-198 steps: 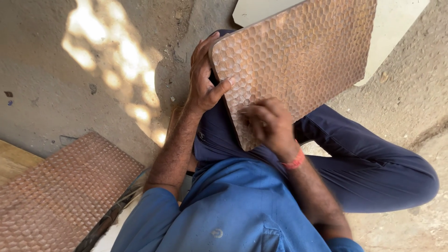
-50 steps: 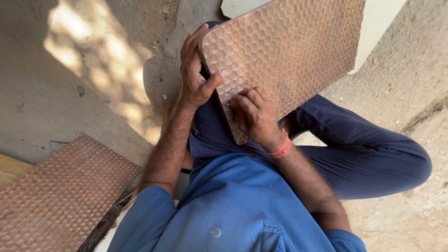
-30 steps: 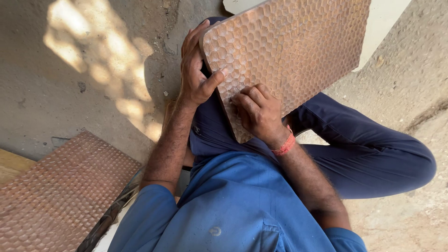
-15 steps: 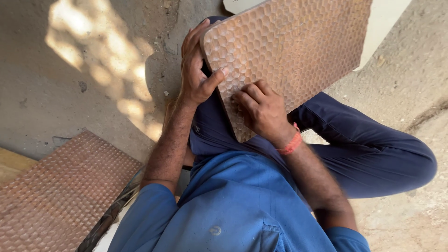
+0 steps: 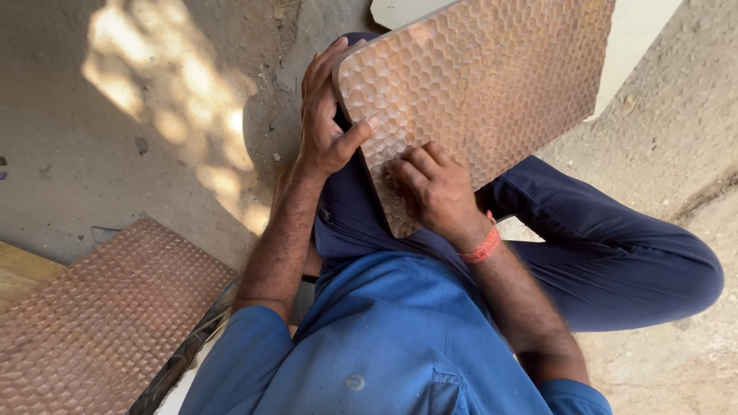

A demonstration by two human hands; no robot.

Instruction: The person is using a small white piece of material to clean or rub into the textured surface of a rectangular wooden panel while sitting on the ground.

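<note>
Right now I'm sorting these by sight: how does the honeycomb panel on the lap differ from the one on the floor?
The lap panel is propped tilted on the knees, gripped by the left hand; the floor panel lies flat, untouched. The lap one catches light; the floor one sits in shade. Both are brown with a honeycomb texture.

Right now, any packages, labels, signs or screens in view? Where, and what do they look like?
None in view.
Nearest things: honeycomb-textured brown panel, rounded corner, on the lap, left hand gripping its edge, right hand on its face.
Second textured brown panel, flat on the floor, lower left.
</note>
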